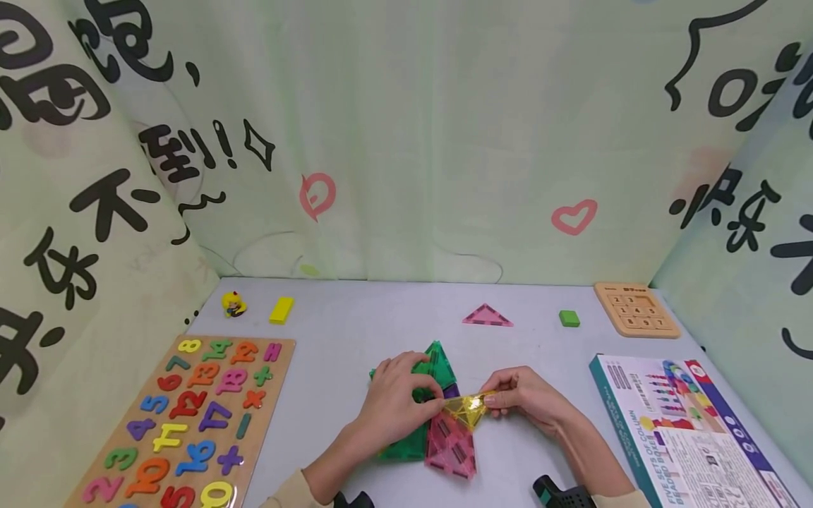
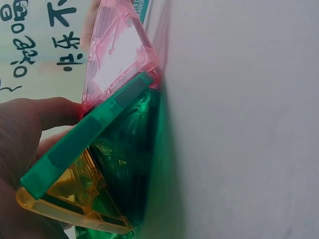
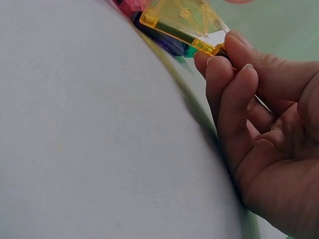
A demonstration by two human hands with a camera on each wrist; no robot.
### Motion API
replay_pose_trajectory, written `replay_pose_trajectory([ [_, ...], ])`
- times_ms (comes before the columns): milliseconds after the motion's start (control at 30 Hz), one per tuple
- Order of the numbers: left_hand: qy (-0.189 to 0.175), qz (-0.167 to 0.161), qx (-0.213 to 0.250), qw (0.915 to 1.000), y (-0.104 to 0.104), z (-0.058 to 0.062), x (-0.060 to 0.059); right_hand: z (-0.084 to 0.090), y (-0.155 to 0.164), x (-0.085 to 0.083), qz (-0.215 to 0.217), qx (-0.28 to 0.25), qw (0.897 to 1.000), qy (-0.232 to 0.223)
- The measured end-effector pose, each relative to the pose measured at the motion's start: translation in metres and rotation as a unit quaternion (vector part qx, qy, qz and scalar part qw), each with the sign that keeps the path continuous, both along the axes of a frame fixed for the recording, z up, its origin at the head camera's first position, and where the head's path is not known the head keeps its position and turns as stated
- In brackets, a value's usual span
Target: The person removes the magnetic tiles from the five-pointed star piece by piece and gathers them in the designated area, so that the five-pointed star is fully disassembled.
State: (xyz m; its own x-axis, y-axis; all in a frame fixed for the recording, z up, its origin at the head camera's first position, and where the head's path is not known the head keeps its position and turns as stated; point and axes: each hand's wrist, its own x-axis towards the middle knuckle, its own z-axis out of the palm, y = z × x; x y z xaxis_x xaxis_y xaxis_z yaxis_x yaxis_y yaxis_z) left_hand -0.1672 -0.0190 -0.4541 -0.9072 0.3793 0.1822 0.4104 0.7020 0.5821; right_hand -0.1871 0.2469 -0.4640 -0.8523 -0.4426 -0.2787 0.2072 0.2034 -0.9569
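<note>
A cluster of see-through magnetic tiles stands on the table in the head view, with green tiles (image 1: 406, 446), a pink tile (image 1: 452, 446) at the front and a bit of purple (image 1: 451, 390). My left hand (image 1: 396, 395) grips the cluster from its left side, thumb reaching toward the yellow tile. My right hand (image 1: 526, 396) pinches a yellow tile (image 1: 470, 408) by its right corner, over the top of the pink one. The left wrist view shows the green tile (image 2: 84, 137) edge-on beside my fingers. Thumb and fingertips hold the yellow tile (image 3: 187, 20) in the right wrist view.
A wooden board of colourful numbers (image 1: 149, 423) lies at left, and a boxed set (image 1: 692, 430) at right. Toward the back are a small figurine (image 1: 233, 304), a yellow block (image 1: 281, 310), a pink triangle tile (image 1: 487, 316), a green block (image 1: 569, 319) and a wooden number tray (image 1: 635, 310).
</note>
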Motion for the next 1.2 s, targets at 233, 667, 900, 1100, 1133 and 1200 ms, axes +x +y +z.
replay_pose_trajectory([
  [233,-0.006,-0.001,-0.004,1.0,-0.001,-0.001,-0.001,-0.001,0.005,-0.002,-0.018,-0.033,0.999,-0.02],
  [667,-0.017,-0.003,-0.003,0.9998,0.0,0.0,-0.001,0.002,0.004,-0.017,-0.203,-0.05,0.977,-0.031],
  [900,-0.019,-0.006,-0.005,0.9998,0.0,0.0,-0.001,0.005,0.002,-0.037,-0.275,0.046,0.96,0.009],
  [1100,-0.016,-0.003,-0.005,0.9998,-0.001,0.0,-0.001,0.007,0.004,-0.051,-0.295,0.123,0.947,0.041],
  [1133,-0.017,-0.003,-0.004,0.9998,-0.001,0.0,-0.001,0.007,0.005,-0.053,-0.296,0.133,0.945,0.044],
  [1200,-0.017,-0.002,-0.005,0.9998,-0.001,0.0,-0.001,0.008,0.005,-0.057,-0.294,0.152,0.942,0.052],
])
